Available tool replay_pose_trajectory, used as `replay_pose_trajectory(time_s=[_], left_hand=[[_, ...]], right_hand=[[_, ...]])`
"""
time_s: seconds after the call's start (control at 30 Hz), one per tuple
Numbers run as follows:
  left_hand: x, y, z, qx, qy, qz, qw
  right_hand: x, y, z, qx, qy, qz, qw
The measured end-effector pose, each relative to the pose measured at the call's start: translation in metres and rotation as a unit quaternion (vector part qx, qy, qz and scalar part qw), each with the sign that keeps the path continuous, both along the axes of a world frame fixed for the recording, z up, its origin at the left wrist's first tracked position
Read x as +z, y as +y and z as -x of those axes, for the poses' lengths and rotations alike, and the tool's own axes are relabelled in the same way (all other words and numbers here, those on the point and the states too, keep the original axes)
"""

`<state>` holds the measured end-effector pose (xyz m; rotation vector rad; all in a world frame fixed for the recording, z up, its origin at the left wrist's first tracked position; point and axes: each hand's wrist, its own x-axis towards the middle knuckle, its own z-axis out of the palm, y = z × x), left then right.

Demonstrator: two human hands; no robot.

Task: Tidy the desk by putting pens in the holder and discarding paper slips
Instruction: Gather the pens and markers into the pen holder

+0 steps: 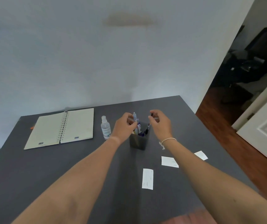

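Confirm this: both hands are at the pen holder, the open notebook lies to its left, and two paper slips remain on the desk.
Not two: the head view shows three paper slips on the desk. The rest stands: both hands at the pen holder, open notebook to its left.

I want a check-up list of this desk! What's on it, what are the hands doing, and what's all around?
Surface: dark grey desk, mostly bare.
Job's things: dark pen holder standing upright with several pens in it; three paper slips lying flat, near the right arm.
Clutter: open spiral notebook at the left; clear spray bottle standing between notebook and holder.
Grippers: left hand pinches a pen above the holder; right hand holds a thin pen over it too.
Cables: nothing seen.
Surroundings: pale wall behind the desk; open white door and wooden floor at the right.
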<state>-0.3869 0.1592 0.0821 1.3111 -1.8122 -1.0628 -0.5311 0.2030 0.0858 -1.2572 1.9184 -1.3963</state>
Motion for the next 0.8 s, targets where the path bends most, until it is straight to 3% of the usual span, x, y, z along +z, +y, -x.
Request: replay_pose_trajectory(time_s=[0.27,0.43,0.6,0.8], left_hand=[[-0.015,-0.007,-0.013,0.029,0.008,0.024,0.999],[-0.032,-0.015,-0.034,0.027,0.001,-0.037,0.999],[-0.055,-0.014,-0.045,-0.053,-0.048,-0.126,0.989],[-0.070,-0.012,-0.038,-0.091,-0.044,-0.184,0.978]], right_hand=[[-0.023,0.008,-0.003,-0.060,-0.032,-0.024,0.997],[-0.049,0.019,-0.010,-0.095,-0.050,-0.091,0.990],[-0.067,0.032,-0.031,-0.094,-0.098,-0.149,0.979],[-0.078,0.035,-0.050,-0.087,-0.108,-0.160,0.977]])
